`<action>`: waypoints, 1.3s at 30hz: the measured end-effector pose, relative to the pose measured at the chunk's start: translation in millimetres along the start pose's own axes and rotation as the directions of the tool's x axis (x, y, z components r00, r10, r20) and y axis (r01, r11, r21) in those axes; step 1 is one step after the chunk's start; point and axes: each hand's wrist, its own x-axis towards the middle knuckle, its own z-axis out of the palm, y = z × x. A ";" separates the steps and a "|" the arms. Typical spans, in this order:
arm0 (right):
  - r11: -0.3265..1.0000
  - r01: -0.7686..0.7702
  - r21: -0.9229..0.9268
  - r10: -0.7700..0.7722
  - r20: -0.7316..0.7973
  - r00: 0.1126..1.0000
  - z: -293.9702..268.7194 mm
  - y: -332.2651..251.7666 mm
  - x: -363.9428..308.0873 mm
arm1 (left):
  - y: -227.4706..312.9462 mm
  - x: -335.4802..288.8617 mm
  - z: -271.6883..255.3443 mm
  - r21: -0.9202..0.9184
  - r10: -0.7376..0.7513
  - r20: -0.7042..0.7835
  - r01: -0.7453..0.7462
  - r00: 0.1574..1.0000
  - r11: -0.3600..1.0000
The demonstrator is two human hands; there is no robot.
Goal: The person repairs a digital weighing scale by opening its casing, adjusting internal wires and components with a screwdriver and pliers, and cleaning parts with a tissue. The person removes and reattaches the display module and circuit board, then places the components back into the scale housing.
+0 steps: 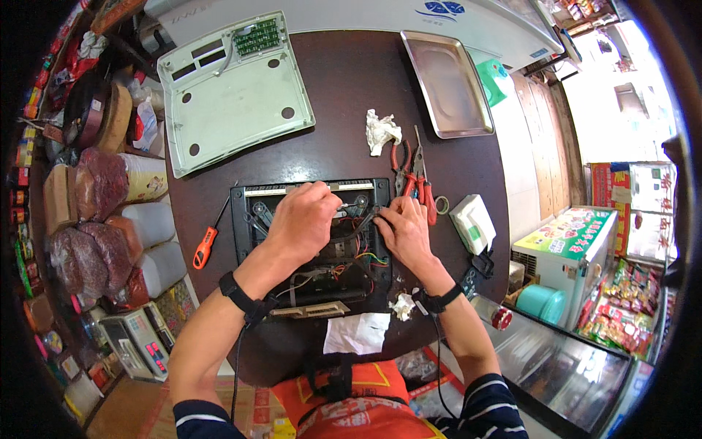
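On the dark table in front of me lies an opened black device base [380, 274], with wires and a dark block inside. Over its upper middle is my left hand [303, 219], its fingers curled closed around something small that they mostly hide. At the base's right edge, the thumb and finger of my right hand [406, 230] pinch together where a dark wire [356, 233] runs up to them. Thin coloured wires [374, 257] lie below that hand. Pliers with red handles [420, 183] rest just beyond it.
Far left lies a pale green cover [241, 110] with a circuit board; far right, a metal tray [450, 84]. An orange-handled screwdriver [205, 247] is left of the base. Crumpled tissue [382, 132], a white box [472, 223] and white paper [357, 334] also lie on the table.
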 end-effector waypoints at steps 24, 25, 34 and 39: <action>0.999 0.010 -0.033 -0.009 0.008 1.000 35.5 7.7 27.1 | -16.1 -3.8 12.8 -0.027 -0.059 0.033 0.060 0.998 0.998; 0.999 0.020 -0.033 -0.021 -0.004 1.000 36.6 8.6 26.7 | -16.8 -5.1 11.8 -0.022 -0.082 0.055 0.084 0.995 0.996; 0.999 0.039 -0.025 -0.040 -0.004 0.999 36.7 11.9 23.8 | -17.0 -4.9 12.3 -0.050 -0.065 0.016 0.066 0.998 0.997; 0.998 -0.003 -0.061 0.003 -0.001 1.000 33.0 7.5 26.1 | -15.8 -0.1 18.6 -0.046 -0.076 0.050 0.078 0.996 0.996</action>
